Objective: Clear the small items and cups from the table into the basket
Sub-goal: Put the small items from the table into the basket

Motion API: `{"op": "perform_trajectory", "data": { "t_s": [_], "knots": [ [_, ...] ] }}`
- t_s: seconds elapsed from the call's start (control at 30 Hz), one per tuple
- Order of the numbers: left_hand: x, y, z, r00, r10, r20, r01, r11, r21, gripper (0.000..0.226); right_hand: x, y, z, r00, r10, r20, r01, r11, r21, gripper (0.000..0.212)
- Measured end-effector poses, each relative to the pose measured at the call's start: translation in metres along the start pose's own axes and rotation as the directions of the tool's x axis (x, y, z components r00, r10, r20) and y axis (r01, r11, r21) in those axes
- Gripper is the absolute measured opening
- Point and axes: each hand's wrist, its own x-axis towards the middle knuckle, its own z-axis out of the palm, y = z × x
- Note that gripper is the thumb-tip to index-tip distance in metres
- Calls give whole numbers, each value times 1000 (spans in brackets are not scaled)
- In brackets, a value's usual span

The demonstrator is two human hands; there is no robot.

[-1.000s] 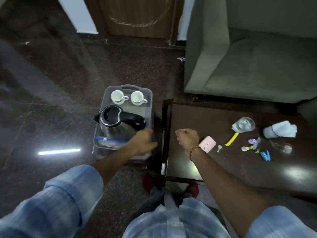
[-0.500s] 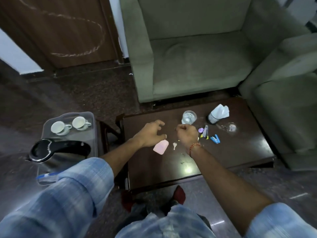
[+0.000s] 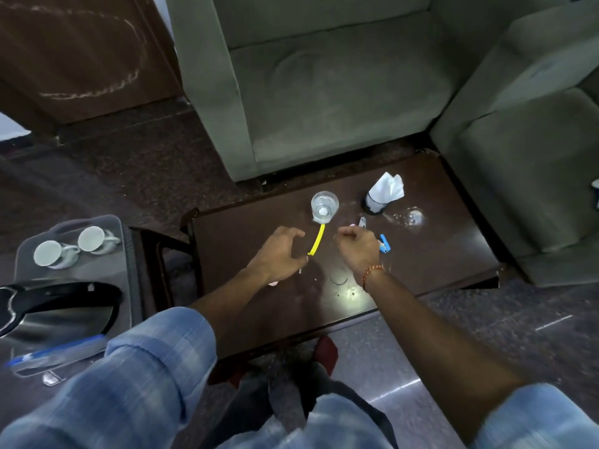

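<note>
On the dark wooden table (image 3: 437,264) lie a yellow strip (image 3: 316,238), a blue clip (image 3: 384,245), a metal nail clipper (image 3: 362,222) and a clear glass (image 3: 324,205). My left hand (image 3: 278,254) hovers just left of the yellow strip, fingers curved and spread, holding nothing. A pink item (image 3: 274,283) peeks out under its wrist. My right hand (image 3: 356,247) is to the right of the strip with its fingers curled; nothing shows in them. The grey basket (image 3: 124,241) stands on the floor at the left.
The basket holds two white cups (image 3: 69,249), a black and steel kettle (image 3: 58,306) and a blue-edged item (image 3: 55,350). A dark cup stuffed with white tissue (image 3: 385,192) and a lying clear glass (image 3: 409,217) sit at the table's back. Green sofas (image 3: 340,92) border the back and right.
My left hand left the basket and moved right over the table's small items. The view swung right and closer to the table. My right hand stayed curled near the small items.
</note>
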Motion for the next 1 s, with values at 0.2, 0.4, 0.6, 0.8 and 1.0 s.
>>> {"op": "perform_trajectory", "data": {
  "t_s": [0.2, 0.4, 0.6, 0.8, 1.0],
  "knots": [
    [14, -67, 40, 988, -157, 12, 157, 988, 8, 57, 47, 42, 47, 997, -41, 61, 48, 991, -125, 20],
    [44, -140, 86, 962, -269, -53, 268, 963, -27, 82, 100, 87, 106, 987, -8, 161, 55, 956, -288, 24],
    [68, -180, 120, 944, -305, -125, 317, 945, 86, 99, 135, 117, 144, 980, -90, 179, 170, 848, -502, 30],
    [67, -186, 131, 938, -300, -172, 305, 952, 3, 89, 136, 118, 156, 998, -49, 50, 69, 820, -568, 22],
    [60, -187, 109, 942, -264, -206, 268, 963, -5, 86, 114, 105, 157, 995, -60, 77, 91, 856, -509, 23]
  ]
}}
